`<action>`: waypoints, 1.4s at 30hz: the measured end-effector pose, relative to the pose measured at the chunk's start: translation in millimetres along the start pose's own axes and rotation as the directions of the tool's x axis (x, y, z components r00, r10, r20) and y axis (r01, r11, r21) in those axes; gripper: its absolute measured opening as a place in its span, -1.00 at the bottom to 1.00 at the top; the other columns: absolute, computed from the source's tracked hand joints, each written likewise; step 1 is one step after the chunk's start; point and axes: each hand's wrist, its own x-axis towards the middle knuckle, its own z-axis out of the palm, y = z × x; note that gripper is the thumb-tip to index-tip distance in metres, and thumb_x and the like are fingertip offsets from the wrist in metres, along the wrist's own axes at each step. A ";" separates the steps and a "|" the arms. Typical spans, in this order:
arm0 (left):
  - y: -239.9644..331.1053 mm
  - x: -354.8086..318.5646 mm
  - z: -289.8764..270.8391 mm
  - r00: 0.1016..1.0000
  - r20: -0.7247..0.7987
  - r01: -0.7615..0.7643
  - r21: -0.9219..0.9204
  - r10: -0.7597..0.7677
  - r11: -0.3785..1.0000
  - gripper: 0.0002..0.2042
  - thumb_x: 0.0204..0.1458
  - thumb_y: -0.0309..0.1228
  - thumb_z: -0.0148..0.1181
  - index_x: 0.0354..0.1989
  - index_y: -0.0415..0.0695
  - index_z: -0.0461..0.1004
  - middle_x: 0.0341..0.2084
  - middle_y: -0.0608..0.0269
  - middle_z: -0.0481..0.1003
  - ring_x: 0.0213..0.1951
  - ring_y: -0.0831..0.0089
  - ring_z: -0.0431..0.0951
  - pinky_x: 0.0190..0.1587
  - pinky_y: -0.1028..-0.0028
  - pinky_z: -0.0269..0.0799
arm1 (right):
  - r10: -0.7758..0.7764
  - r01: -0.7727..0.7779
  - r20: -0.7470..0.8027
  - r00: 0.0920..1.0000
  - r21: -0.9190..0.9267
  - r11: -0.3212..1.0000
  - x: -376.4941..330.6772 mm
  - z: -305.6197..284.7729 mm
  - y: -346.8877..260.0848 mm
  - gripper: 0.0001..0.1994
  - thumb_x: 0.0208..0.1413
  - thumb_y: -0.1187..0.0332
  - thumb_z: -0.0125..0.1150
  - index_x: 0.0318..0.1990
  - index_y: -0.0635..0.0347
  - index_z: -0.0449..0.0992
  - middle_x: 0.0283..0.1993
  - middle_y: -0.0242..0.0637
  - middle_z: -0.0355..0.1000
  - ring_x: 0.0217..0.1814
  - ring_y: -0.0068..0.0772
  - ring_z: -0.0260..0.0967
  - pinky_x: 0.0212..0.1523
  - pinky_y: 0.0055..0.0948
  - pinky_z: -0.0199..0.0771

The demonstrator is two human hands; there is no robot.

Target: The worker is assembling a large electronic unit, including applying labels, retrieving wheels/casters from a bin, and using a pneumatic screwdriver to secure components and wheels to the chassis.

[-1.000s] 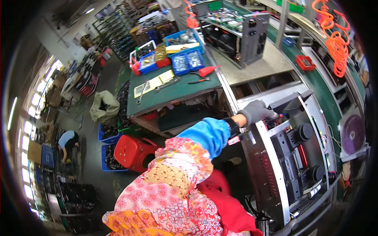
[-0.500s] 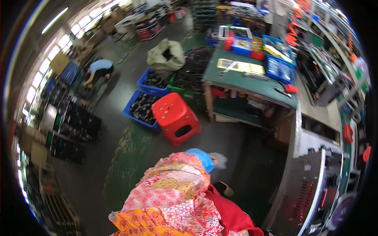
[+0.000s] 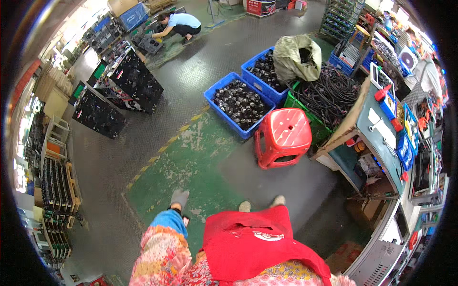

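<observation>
My left hand (image 3: 179, 197) hangs low over the green floor, in a grey glove. Its fingers look loosely stretched, and I see nothing in them. A blue cuff (image 3: 171, 220) and a flowered sleeve (image 3: 162, 248) cover that arm, with a dark band at the wrist. My right hand is out of view; only a bit of flowered sleeve (image 3: 342, 280) shows at the lower edge. The red apron (image 3: 250, 243) covers my front, with two shoe tips beyond it. Nearest ahead stands a red plastic stool (image 3: 288, 128), apart from my hand.
Blue crates (image 3: 226, 123) of small dark parts and a green crate (image 3: 316, 125) of black cables stand behind the stool, with a pale sack (image 3: 282, 59). A green-topped workbench (image 3: 377, 119) is at right. Black panels (image 3: 136, 78) stand left. A person (image 3: 183, 23) crouches far off.
My view has swung left, so the stool, crates and bench now sit farther right. My left arm has gone from across my front to my left side, uncovering the red apron.
</observation>
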 end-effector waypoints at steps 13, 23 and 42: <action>-4.4 37.0 0.4 0.944 0.263 0.263 -0.237 -0.199 0.935 -0.64 0.00 -0.20 0.16 -0.14 -0.23 0.54 -0.41 0.08 0.57 -0.40 0.26 0.56 -0.30 0.33 0.46 | -0.614 0.672 0.402 0.679 -0.003 0.740 116.6 77.7 -675.5 -0.60 0.11 0.07 0.08 -0.11 0.25 0.50 -0.40 -0.10 0.50 -0.39 -0.26 0.52 -0.32 -0.24 0.51; 171.6 183.9 -117.1 0.876 0.385 0.448 -0.424 -0.291 0.787 -0.66 0.08 -0.26 0.10 -0.06 -0.23 0.52 -0.52 0.29 0.47 -0.49 0.53 0.45 -0.45 0.49 0.37 | -0.629 0.668 0.224 0.744 -0.229 0.708 273.1 59.5 -963.3 -0.60 0.00 0.10 0.09 -0.12 0.21 0.51 -0.17 0.05 0.51 -0.07 0.11 0.46 -0.02 -0.13 0.43; 416.0 522.7 -132.3 0.882 0.395 -0.228 -0.119 0.257 0.966 -0.74 0.02 -0.28 0.18 -0.17 -0.16 0.54 -0.37 0.04 0.56 -0.28 0.13 0.57 -0.20 0.23 0.44 | -0.703 0.587 0.166 0.691 -0.696 0.413 474.3 187.5 -1206.5 -0.62 -0.03 0.24 0.14 -0.04 0.18 0.39 -0.01 -0.07 0.37 0.11 -0.01 0.33 0.05 -0.11 0.38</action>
